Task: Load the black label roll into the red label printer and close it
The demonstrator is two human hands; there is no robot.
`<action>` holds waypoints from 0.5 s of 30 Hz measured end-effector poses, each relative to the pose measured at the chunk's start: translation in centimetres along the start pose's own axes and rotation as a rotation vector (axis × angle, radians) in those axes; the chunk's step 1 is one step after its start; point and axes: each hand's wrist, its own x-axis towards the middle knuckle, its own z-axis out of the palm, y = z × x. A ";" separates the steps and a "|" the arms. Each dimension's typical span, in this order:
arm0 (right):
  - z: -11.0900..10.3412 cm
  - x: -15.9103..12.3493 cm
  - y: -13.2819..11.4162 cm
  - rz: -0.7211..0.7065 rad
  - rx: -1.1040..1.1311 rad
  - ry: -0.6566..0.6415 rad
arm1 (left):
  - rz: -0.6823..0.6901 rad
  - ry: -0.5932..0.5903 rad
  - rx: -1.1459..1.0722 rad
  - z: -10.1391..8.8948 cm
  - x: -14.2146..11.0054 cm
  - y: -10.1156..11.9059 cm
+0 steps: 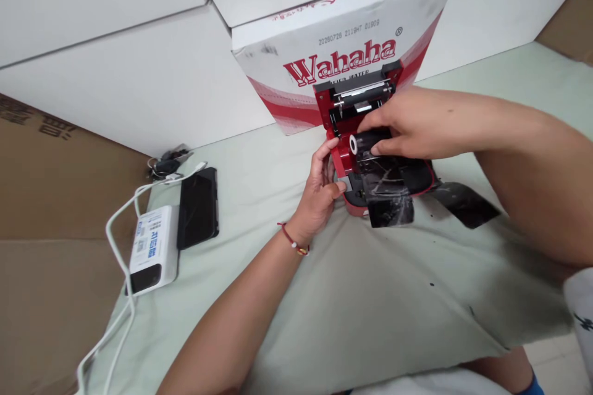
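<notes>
A small red printer (345,160) with its lid raised sits on the pale green cloth (370,296). My left hand (319,188) grips the printer's left side, fingers curled around the casing. My right hand (407,123) reaches over from the right and holds a black ribbon roll (370,142) with a white core in the open bay. Loose glossy black film (393,197) trails from the roll over the printer's front and out to the right on the cloth.
A white Wahaha carton (343,43) stands right behind the printer. At the left lie a black phone (198,207), a white power bank (152,247) with a white cable (115,271), and keys (167,163). Cardboard (55,210) borders the left.
</notes>
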 end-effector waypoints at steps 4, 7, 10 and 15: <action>1.3 1.6 -1.1 0.089 -0.134 -0.090 | 0.000 0.010 0.013 0.0 0.1 -0.1; 1.6 2.0 -1.9 0.129 -0.218 -0.117 | -0.005 0.003 0.008 -0.1 0.1 -0.1; 1.6 2.1 -2.2 0.161 -0.323 -0.140 | -0.015 0.001 0.004 -0.1 0.1 -0.1; 0.2 -0.3 -1.3 0.029 -0.047 -0.064 | -0.019 -0.015 0.001 0.0 -0.1 0.0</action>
